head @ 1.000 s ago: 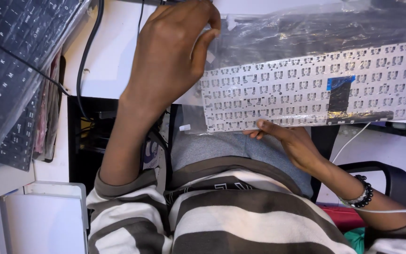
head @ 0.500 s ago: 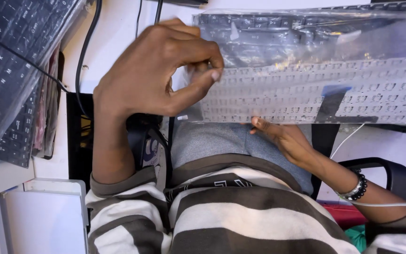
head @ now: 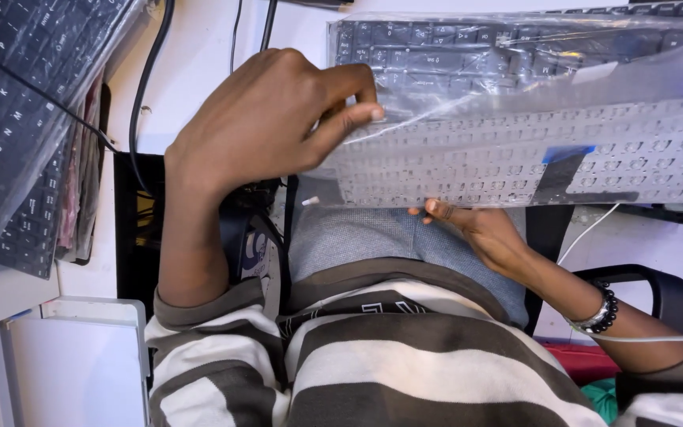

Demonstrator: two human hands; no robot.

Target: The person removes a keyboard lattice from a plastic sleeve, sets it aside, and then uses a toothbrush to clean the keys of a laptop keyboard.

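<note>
Far left, a stack of bagged keyboards (head: 17,119) leans on the white desk (head: 199,71): at least two black ones show through the clear wrap, though the exact count deeper in the pile is hard to tell. Below it sits one white box-like tray (head: 73,364), lower left corner, and what it holds cannot be made out. Two black cables (head: 145,87) run down from the top edge across the desk, one thick, one thinner beside it.

Moving in, here is the left hand (head: 262,134), raised over the lap, thumb and forefinger pinched together on the left edge of the clear plastic bag (head: 515,71). That grip is closed on the film, right at the corner of the bare keyboard frame.

Center and right, the one bag holds one black keyboard (head: 468,51), keys visible through the wrinkled plastic, lying along the top of the view. In front of it, partly under the same film, one pale keyboard frame (head: 515,162) shows its back side, rows of little cut-outs, with one blue tab (head: 567,153) and a dark strip below it.

Under the frame's lower edge comes the right hand (head: 484,233), fingers curled up against the underside, propping it from below; a beaded bracelet (head: 598,312) rings that wrist. One thin white cable (head: 586,233) trails past, and a black chair armrest (head: 666,289) curves at far right.
</note>
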